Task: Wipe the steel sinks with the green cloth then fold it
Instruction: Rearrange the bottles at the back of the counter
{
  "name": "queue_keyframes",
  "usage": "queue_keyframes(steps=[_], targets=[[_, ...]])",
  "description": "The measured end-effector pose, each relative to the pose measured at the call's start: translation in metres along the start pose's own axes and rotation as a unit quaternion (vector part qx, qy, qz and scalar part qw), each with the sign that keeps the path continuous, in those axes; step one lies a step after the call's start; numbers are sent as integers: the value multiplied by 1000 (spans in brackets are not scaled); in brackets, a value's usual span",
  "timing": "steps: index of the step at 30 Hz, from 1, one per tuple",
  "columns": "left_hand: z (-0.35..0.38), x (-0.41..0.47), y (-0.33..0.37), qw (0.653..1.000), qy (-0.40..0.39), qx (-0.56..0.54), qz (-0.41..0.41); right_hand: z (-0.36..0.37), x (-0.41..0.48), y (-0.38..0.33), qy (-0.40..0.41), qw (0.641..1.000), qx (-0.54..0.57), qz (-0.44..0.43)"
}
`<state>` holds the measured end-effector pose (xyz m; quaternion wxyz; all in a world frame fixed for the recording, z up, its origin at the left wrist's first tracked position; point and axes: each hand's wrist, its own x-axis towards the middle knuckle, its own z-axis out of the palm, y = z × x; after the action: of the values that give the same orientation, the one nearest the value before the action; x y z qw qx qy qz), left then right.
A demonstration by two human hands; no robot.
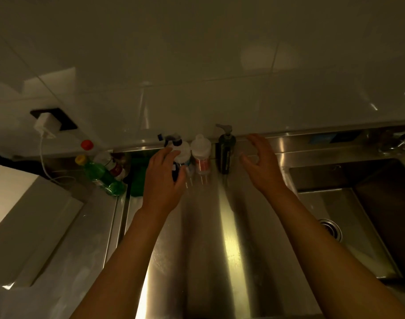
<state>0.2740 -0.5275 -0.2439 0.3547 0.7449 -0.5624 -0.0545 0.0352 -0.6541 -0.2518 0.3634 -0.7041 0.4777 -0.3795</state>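
The green cloth lies bunched at the back left corner of the steel drainboard, just left of my left hand. That hand curls around a dark bottle in the row of bottles by the wall, fingers over its top and thumb below. Held above the steel, my right hand has its fingers spread and holds nothing, just right of a dark pump bottle. One steel sink with a round drain opens at the right.
Two clear bottles with white caps stand between the dark bottle and the pump bottle. A green bottle and a red-capped one sit left of the cloth. A charger with a cable hangs on the tiled wall. A tap shows far right.
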Motion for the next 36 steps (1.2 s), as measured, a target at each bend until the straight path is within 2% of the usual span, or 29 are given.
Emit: queue_keyframes(steps=[3, 6, 10, 21, 30, 36], targets=[[7, 8, -24, 999, 9, -21, -41, 17, 14, 10, -18, 999, 6, 31], [20, 15, -49, 993, -25, -19, -112, 34, 26, 20, -41, 997, 10, 62], [37, 29, -75, 985, -59, -42, -158, 54, 38, 32, -43, 995, 16, 85], [67, 86, -93, 976, -86, -131, -153, 82, 60, 47, -17, 997, 2, 77], [70, 82, -99, 971, -86, -164, -150, 85, 64, 46, 6, 996, 13, 84], [74, 78, -96, 971, -59, -161, -165, 85, 60, 48, 7, 996, 18, 85]])
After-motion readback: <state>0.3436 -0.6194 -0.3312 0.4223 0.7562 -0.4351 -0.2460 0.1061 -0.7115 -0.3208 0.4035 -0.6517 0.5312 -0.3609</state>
